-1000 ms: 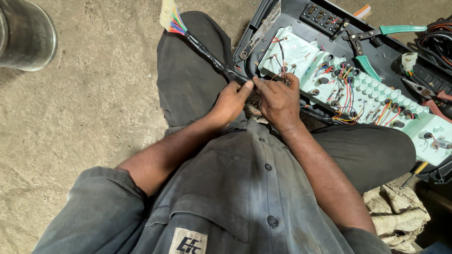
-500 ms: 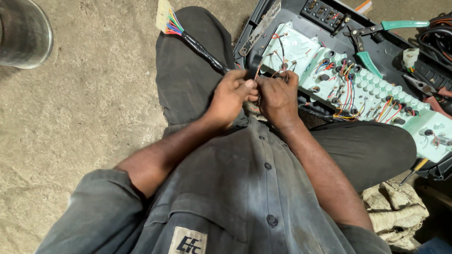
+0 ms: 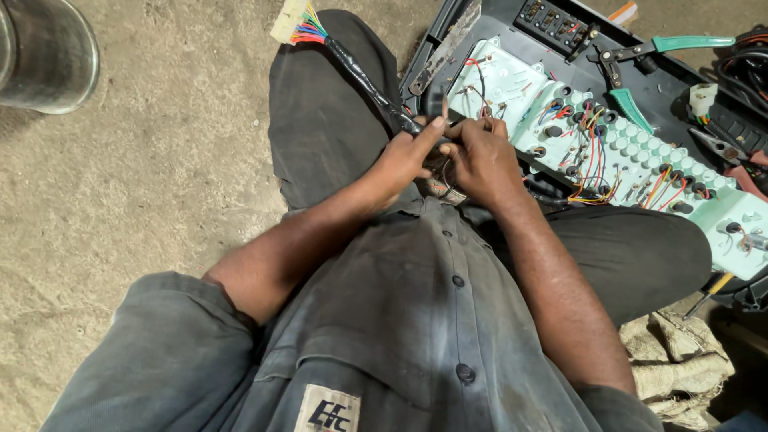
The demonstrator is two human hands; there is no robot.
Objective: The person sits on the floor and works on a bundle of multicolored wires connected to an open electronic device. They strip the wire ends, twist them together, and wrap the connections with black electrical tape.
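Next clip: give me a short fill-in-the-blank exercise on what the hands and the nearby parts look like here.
1. The left hand and right hand meet over the person's ____.
2. The black-wrapped cable ends in a ____ connector with coloured wires.
3. The pale green panel lies to the person's ____.
4. The pliers have ____ handles.

Missing words: lap; white; right; green

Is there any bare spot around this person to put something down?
Bare concrete floor lies open between the metal bucket and the person's trousers. It is crowded around the pale green panel, with pliers and rags.
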